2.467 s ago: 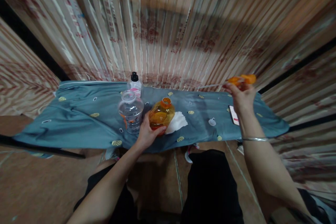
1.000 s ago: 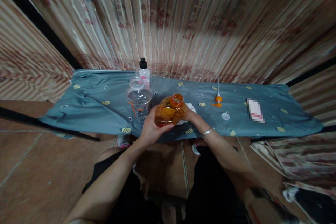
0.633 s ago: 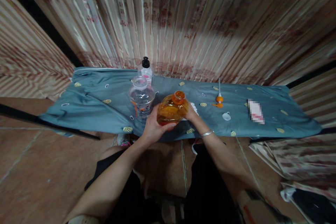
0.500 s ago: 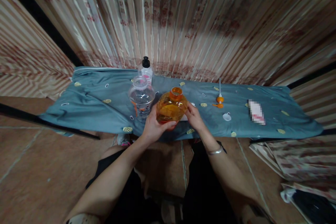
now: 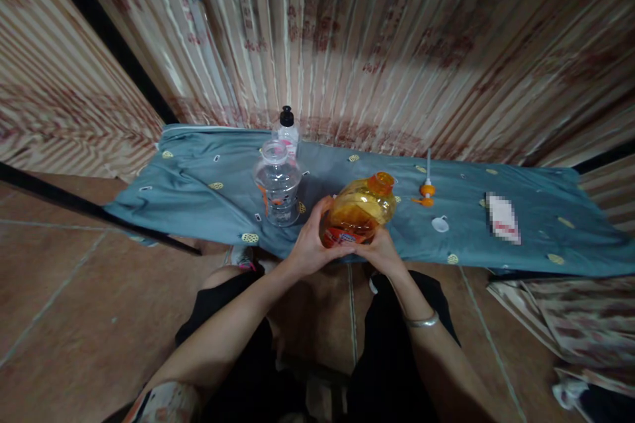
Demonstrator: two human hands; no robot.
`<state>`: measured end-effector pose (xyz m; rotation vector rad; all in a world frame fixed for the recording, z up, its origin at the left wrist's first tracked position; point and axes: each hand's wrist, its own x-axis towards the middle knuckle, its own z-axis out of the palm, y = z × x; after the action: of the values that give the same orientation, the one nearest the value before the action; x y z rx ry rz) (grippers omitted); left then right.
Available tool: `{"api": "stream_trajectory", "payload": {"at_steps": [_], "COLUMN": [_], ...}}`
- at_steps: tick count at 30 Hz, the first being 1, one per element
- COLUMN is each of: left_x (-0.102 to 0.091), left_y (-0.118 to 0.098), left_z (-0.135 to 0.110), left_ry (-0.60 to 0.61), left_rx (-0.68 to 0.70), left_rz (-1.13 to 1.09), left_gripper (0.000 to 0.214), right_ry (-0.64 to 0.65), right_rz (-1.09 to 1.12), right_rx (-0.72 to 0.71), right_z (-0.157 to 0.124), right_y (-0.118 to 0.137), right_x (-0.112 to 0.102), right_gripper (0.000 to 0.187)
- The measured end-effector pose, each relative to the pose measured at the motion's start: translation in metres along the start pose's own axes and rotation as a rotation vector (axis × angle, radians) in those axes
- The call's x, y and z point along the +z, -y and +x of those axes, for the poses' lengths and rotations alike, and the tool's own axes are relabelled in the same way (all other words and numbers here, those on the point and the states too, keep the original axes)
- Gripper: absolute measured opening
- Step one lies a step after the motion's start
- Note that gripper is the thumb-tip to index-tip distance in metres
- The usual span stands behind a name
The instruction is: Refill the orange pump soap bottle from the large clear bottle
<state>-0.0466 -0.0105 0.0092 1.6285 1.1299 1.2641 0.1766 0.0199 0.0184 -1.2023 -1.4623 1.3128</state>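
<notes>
An orange bottle (image 5: 361, 211) with no cap and amber liquid inside is lifted off the table and tilted, its open neck pointing up to the right. My left hand (image 5: 311, 246) is wrapped round its left side. My right hand (image 5: 381, 252) cups it from underneath at the base. A clear empty bottle (image 5: 277, 182) with an open neck stands just left of it on the blue cloth (image 5: 188, 192). The orange pump head (image 5: 426, 189) with its white tube lies on the cloth to the right.
A small bottle with a black cap (image 5: 288, 133) stands behind the clear one. A small white cap (image 5: 439, 225) and a white card (image 5: 502, 225) lie further right on the cloth. Striped curtains hang behind the low table. Tiled floor lies to the left.
My right hand put the pump head down on the cloth, then came to the orange bottle. Both hands have raised the bottle and tipped it to the right.
</notes>
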Motion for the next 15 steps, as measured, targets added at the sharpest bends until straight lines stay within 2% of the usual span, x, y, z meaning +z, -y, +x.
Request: {"api": "stream_trajectory", "payload": {"at_steps": [4,8,13,15], "left_x": [-0.012,-0.029,-0.062,-0.081], "left_y": [0.003,-0.004,-0.021,-0.023], "left_z": [-0.009,-0.017,-0.027,-0.030], "left_ry": [0.012,-0.005,-0.070,-0.207], "left_rx": [0.063,0.120,0.119,0.040], "left_rz": [0.149,0.266,0.232,0.181], "left_gripper": [0.100,0.058,0.023,0.033], "right_ry": [-0.283,-0.515,-0.550,-0.555], "right_rz": [-0.057,-0.202,-0.291,-0.298], "right_rx": [-0.023,-0.032,-0.025,-0.024], "right_z": [0.006,0.019,0.034,0.038], "right_y": [0.000,-0.005,-0.014,-0.016], "right_x": [-0.010,-0.021,-0.025,-0.024], "right_gripper": [0.078,0.077,0.076,0.077]}}
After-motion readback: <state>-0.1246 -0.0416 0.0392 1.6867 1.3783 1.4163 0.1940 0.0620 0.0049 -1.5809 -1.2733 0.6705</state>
